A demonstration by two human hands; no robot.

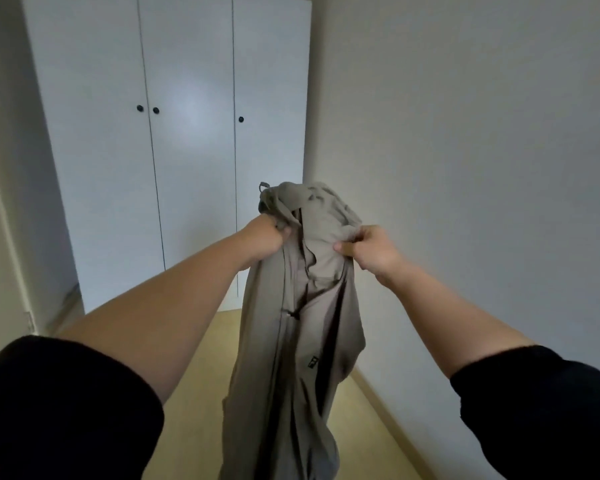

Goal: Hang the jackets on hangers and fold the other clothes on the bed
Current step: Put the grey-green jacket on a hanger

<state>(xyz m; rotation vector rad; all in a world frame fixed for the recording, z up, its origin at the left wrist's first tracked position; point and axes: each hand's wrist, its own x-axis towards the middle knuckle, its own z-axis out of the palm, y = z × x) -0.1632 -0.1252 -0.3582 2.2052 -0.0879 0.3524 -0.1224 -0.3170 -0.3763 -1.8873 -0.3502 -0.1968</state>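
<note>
Narrow passage. Beyond both hands stands a white wardrobe (187, 133), three doors closed, black knobs (140, 108) above hand level. A plain wall (465, 133) runs close along the outer side of the right hand; its skirting board (388, 410) passes below the right forearm. Another wall edge (0, 202) lies well out from the left arm. Yellowish floor (219, 341) shows under the left forearm, open up to the wardrobe foot. More free room on the left-hand side than on the right.

Left hand (265, 237): fingers curled, clenched round the jacket's upper edge beside the front opening. Right hand (368, 249): thumb and fingers pinch a fold of cloth on the other side of the opening. Both arms are stretched forward, black sleeves (66, 410) at the upper arms.

Jacket (302, 341): grey-green, held up between the two hands, top bunched just above them, body hanging straight down between the forearms, well apart from the wardrobe.

Hidden or unclear: the hem is cut off by the lower frame edge. A small loop (264, 185) stands up above the left hand; hanger hook or cord, cannot tell. The left fingertips are buried in cloth. A small dark mark low on the front is unreadable.
</note>
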